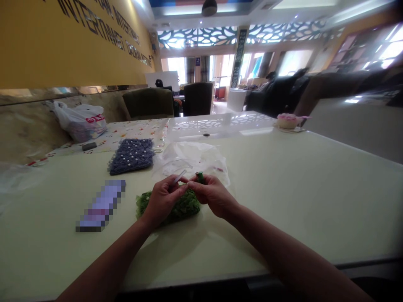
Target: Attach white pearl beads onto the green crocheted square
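Over a green ruffled fabric piece, which looks like a small bag, both hands meet at the fingertips. In my left hand a thin whitish stick is gripped, pointing up and away to the right. My right hand is closed, with a small green object with a shiny top held in its curled fingers. A tiny pale spot shows where the fingertips touch; I cannot make out what it is. A pearl-like bead sits on the green piece's left part. Part of that piece is hidden beneath my left hand.
Beyond my hands lies a crumpled clear plastic bag. A dark blue ruffled bag with white beads lies left of it, near a blurred-out phone-like object. Farther back are a filled white carrier bag and a pink-topped bowl.
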{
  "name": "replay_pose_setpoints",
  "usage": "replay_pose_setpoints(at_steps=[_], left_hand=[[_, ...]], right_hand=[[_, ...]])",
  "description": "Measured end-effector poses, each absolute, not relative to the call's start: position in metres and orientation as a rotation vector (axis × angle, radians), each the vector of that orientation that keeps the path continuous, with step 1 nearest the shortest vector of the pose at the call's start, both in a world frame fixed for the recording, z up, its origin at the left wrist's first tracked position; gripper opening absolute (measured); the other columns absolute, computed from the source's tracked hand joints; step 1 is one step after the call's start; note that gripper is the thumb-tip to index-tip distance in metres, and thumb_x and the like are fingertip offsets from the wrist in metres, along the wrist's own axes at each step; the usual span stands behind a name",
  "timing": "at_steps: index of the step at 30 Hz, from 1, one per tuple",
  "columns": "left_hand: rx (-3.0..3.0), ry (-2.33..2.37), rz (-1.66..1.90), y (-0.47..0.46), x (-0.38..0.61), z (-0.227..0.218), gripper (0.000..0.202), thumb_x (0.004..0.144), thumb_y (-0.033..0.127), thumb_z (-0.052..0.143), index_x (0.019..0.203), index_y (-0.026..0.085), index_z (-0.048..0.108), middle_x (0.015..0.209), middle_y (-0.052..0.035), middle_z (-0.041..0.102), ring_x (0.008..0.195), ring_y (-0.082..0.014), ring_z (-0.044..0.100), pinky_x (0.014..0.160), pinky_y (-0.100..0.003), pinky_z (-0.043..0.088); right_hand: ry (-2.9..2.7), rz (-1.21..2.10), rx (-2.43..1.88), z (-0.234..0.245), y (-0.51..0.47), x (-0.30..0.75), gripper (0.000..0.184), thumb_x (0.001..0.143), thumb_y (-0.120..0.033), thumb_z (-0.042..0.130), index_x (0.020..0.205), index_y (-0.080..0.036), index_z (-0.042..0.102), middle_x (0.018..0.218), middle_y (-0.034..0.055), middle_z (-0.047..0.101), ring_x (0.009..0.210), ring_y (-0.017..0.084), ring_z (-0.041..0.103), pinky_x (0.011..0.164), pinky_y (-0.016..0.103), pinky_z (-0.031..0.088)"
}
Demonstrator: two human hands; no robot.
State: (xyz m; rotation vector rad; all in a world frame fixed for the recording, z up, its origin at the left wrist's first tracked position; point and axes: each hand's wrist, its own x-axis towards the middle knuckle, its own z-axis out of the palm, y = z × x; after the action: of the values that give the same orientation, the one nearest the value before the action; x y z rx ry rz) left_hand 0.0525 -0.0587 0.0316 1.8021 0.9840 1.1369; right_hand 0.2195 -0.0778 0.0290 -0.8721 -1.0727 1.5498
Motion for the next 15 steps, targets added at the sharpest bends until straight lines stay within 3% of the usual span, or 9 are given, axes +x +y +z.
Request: replay_pose_setpoints(at_steps=[4, 7, 10, 15], left_hand=[[1.855, 0.987, 1.147, -0.057, 0.051, 0.03, 0.028, 0.08, 0.038, 0.069, 0.098, 0.016, 0.069, 0.057, 0.0068, 0.032, 0.053, -0.008, 0.029, 0.049, -0.02, 0.028], [1.948, 0.987, 1.128, -0.056, 0.049, 0.032, 0.031, 0.09, 0.039, 0.058, 0.11, 0.018, 0.067, 0.063, 0.0041, 0.047, 0.058, -0.0096, 0.04, 0.056, -0.021, 0.035], [2.036, 0.991, 1.121, -0.055, 0.048, 0.033, 0.034, 0.097, 0.038, 0.045, 0.107, 0.017, 0.069, 0.078, -0.0006, 0.062, 0.069, -0.012, 0.052, 0.067, -0.023, 0.041], [2.095, 1.007, 1.125, -0.055, 0.05, 0.032, 0.033, 0.096, 0.038, 0.047, 0.102, 0.016, 0.07, 0.089, -0.003, 0.07, 0.077, -0.0142, 0.06, 0.073, -0.023, 0.044]], right_hand=[[-1.008, 1.594, -0.839, 0.03, -0.076, 0.222, 0.03, 0.068, -0.037, 0.079, 0.073, -0.016, 0.058, 0.05, -0.0099, 0.031, 0.044, 0.004, 0.022, 0.044, 0.023, 0.01], [-1.03, 1.381, -0.823, 0.034, -0.073, 0.228, 0.025, 0.07, -0.034, 0.078, 0.071, -0.016, 0.06, 0.05, -0.0091, 0.034, 0.044, 0.004, 0.025, 0.043, 0.023, 0.015], [-1.105, 1.087, -0.826, 0.04, -0.07, 0.236, 0.018, 0.074, -0.031, 0.076, 0.074, -0.017, 0.065, 0.054, -0.007, 0.041, 0.049, 0.005, 0.031, 0.046, 0.023, 0.023], [-1.332, 0.749, -0.89, 0.045, -0.071, 0.242, 0.008, 0.078, -0.027, 0.073, 0.078, -0.019, 0.07, 0.069, -0.0017, 0.059, 0.067, 0.011, 0.05, 0.065, 0.027, 0.041]])
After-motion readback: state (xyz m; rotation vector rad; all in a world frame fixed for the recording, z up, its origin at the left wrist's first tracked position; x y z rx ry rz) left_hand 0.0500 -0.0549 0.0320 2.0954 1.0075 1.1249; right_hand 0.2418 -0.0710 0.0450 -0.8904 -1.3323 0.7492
